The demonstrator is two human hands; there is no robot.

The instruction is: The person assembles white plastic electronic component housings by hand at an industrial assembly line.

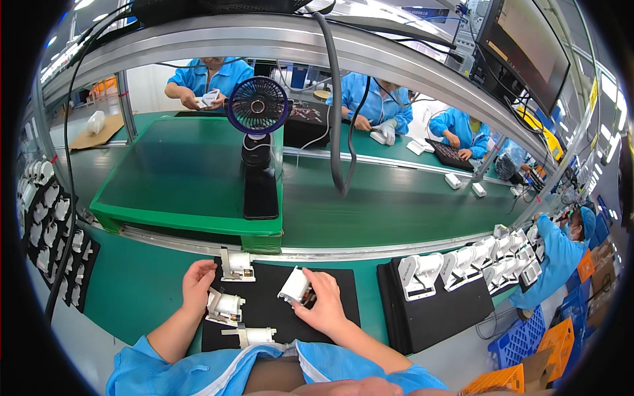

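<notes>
White unit (295, 286) in right hand (325, 304)

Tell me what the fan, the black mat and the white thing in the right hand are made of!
Fan: probably smooth plastic, from its thin, even ribs.
Black mat: perhaps foam or rubber; it looks matte, hardly reflecting light.
White thing in the right hand: likely hard plastic, smooth, with crisp edges.
</notes>
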